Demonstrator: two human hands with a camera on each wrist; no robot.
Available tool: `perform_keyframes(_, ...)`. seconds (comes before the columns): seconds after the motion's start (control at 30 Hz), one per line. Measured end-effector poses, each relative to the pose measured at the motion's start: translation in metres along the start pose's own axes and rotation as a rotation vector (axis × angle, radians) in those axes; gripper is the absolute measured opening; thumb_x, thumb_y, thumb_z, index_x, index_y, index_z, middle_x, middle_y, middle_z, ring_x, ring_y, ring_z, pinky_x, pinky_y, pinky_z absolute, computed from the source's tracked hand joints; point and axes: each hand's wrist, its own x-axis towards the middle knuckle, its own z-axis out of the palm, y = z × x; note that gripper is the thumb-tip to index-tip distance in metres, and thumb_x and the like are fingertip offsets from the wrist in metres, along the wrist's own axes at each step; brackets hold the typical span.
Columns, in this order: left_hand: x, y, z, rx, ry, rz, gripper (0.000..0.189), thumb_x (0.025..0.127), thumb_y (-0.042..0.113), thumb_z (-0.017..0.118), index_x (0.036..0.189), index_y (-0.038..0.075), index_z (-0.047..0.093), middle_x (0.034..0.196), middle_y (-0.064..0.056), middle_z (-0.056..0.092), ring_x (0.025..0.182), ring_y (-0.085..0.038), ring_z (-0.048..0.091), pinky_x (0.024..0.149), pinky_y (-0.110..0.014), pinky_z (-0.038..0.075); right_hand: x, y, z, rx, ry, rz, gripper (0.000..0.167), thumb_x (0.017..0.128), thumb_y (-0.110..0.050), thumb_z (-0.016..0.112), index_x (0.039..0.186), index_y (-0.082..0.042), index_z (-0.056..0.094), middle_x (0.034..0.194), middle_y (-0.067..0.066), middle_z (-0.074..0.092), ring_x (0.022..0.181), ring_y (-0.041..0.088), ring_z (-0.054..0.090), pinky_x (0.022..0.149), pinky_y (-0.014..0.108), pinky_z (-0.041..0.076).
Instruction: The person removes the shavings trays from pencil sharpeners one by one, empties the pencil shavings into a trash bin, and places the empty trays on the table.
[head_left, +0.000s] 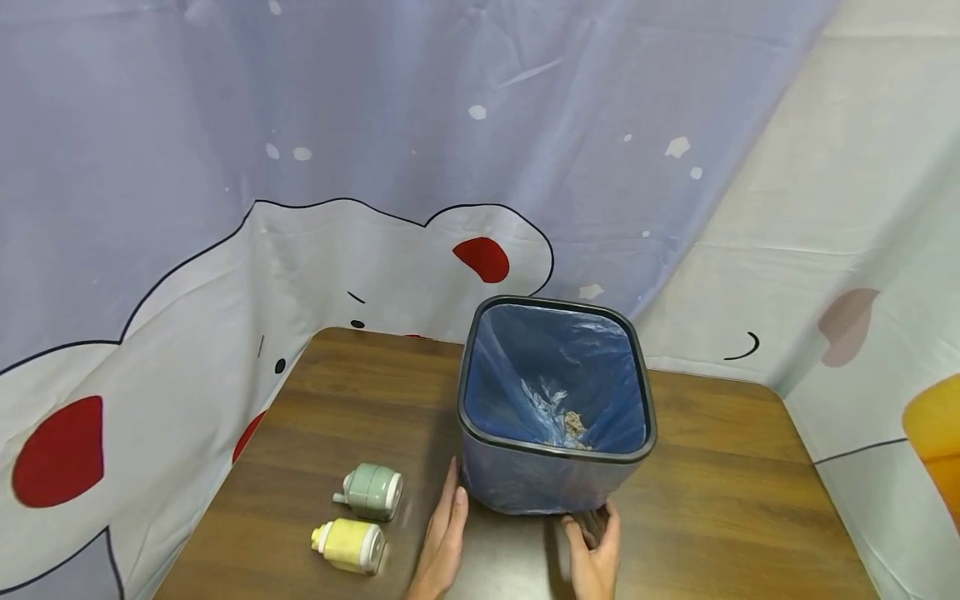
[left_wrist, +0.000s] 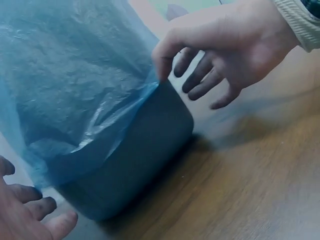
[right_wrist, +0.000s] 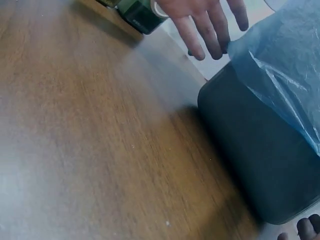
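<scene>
A dark, square trash bin (head_left: 551,487) lined with a translucent blue plastic bag (head_left: 498,358) is between the two hands. The liner folds over the rim and hangs down outside; a small tan scrap (head_left: 573,422) lies inside. My left hand (head_left: 442,537) has its fingers extended along the bin's left side, fingertips at the liner's lower edge. My right hand (head_left: 596,550) is at the near right lower corner, thumb and fingers spread apart. In the left wrist view, one finger of the right hand (left_wrist: 235,45) touches the liner's edge (left_wrist: 120,132) at a corner.
Left of the bin, a green bottle (head_left: 371,492) and a yellow bottle (head_left: 350,546) are on the brown wooden table (head_left: 720,500). Behind the table hangs a printed curtain (head_left: 390,142) in lilac and white, reaching down both sides.
</scene>
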Motion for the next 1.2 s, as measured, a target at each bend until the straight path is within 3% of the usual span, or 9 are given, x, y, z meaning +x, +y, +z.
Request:
perform_keyframes(0.2, -0.003, 0.004, -0.013, 0.035, 0.028, -0.026, 0.053, 0.100, 0.031, 0.035, 0.147, 0.013, 0.020, 0.147, -0.013, 0.029, 0.129, -0.025, 0.036, 0.102, -0.032, 0.031, -0.004, -0.009, 0.002, -0.036, 0.082, -0.022, 0.041, 0.077, 0.006, 0.064, 0.114, 0.004, 0.047, 0.100, 0.016, 0.056, 0.077, 0.004, 0.056, 0.066, 0.011, 0.043)
perform_keyframes(0.33, -0.006, 0.006, -0.023, 0.012, 0.053, 0.028, 0.053, 0.096, 0.031, 0.047, 0.142, 0.011, 0.031, 0.140, -0.018, 0.039, 0.122, -0.030, 0.046, 0.097, -0.036, 0.039, -0.010, -0.028, 0.004, -0.048, 0.088, -0.021, 0.021, 0.077, 0.005, 0.065, 0.094, 0.006, 0.054, 0.081, 0.012, 0.059, 0.064, 0.006, 0.055, 0.059, 0.015, 0.044)
perform_keyframes(0.4, -0.007, 0.007, -0.029, 0.036, 0.097, 0.098, 0.046, 0.093, 0.028, 0.054, 0.134, 0.010, 0.045, 0.129, -0.016, 0.052, 0.114, -0.027, 0.054, 0.091, -0.031, 0.044, -0.014, -0.035, 0.006, -0.049, 0.046, -0.009, 0.015, 0.078, 0.004, 0.066, 0.089, 0.005, 0.056, 0.076, 0.007, 0.059, 0.062, 0.006, 0.055, 0.059, 0.016, 0.044)
perform_keyframes(0.5, -0.007, 0.009, -0.040, 0.145, 0.197, 0.277, 0.026, 0.087, 0.014, 0.063, 0.113, 0.010, 0.062, 0.106, -0.008, 0.066, 0.093, -0.020, 0.065, 0.079, -0.023, 0.050, -0.020, -0.039, 0.011, -0.039, -0.074, -0.002, 0.010, 0.079, 0.003, 0.064, 0.087, 0.005, 0.058, 0.073, 0.005, 0.060, 0.063, 0.006, 0.055, 0.060, 0.018, 0.044)
perform_keyframes(0.6, -0.005, 0.011, -0.052, 0.262, 0.298, 0.443, 0.022, 0.079, -0.001, 0.068, 0.099, 0.009, 0.067, 0.092, -0.002, 0.067, 0.079, -0.015, 0.065, 0.070, -0.019, 0.050, -0.025, -0.037, 0.016, -0.029, -0.216, 0.010, 0.009, 0.080, 0.003, 0.064, 0.087, 0.007, 0.060, 0.075, 0.009, 0.062, 0.065, 0.008, 0.057, 0.061, 0.020, 0.046)
perform_keyframes(0.7, -0.004, 0.013, -0.064, 0.368, 0.375, 0.518, 0.026, 0.072, -0.007, 0.071, 0.092, 0.008, 0.067, 0.085, -0.001, 0.066, 0.073, -0.013, 0.063, 0.067, -0.019, 0.049, -0.029, -0.036, 0.021, -0.019, -0.351, 0.030, 0.012, 0.080, 0.002, 0.064, 0.090, 0.008, 0.060, 0.078, 0.012, 0.063, 0.067, 0.011, 0.059, 0.062, 0.022, 0.047)
perform_keyframes(0.8, -0.005, 0.017, -0.076, 0.447, 0.381, 0.462, 0.024, 0.070, -0.004, 0.074, 0.089, 0.008, 0.067, 0.082, 0.000, 0.066, 0.071, -0.010, 0.062, 0.065, -0.022, 0.049, -0.033, -0.037, 0.026, -0.025, -0.480, 0.034, 0.016, 0.081, -0.002, 0.066, 0.093, 0.007, 0.060, 0.082, 0.012, 0.063, 0.070, 0.012, 0.059, 0.064, 0.024, 0.048)
perform_keyframes(1.0, -0.014, 0.024, -0.100, 0.707, 0.288, 0.190, 0.026, 0.069, 0.014, 0.079, 0.090, 0.005, 0.067, 0.083, -0.004, 0.065, 0.074, -0.018, 0.064, 0.069, -0.038, 0.049, -0.039, -0.035, 0.037, -0.045, -0.710, -0.063, 0.020, 0.081, -0.007, 0.068, 0.098, 0.000, 0.061, 0.090, 0.018, 0.065, 0.075, 0.012, 0.060, 0.067, 0.026, 0.049)
perform_keyframes(1.2, -0.019, 0.035, -0.116, 0.842, 0.210, -0.016, 0.037, 0.073, 0.032, 0.076, 0.097, 0.006, 0.065, 0.100, -0.012, 0.060, 0.094, -0.033, 0.058, 0.082, -0.057, 0.032, -0.038, -0.011, 0.050, -0.067, -0.830, -0.165, 0.026, 0.081, -0.014, 0.070, 0.104, -0.005, 0.062, 0.092, 0.016, 0.065, 0.079, 0.014, 0.060, 0.069, 0.032, 0.050)
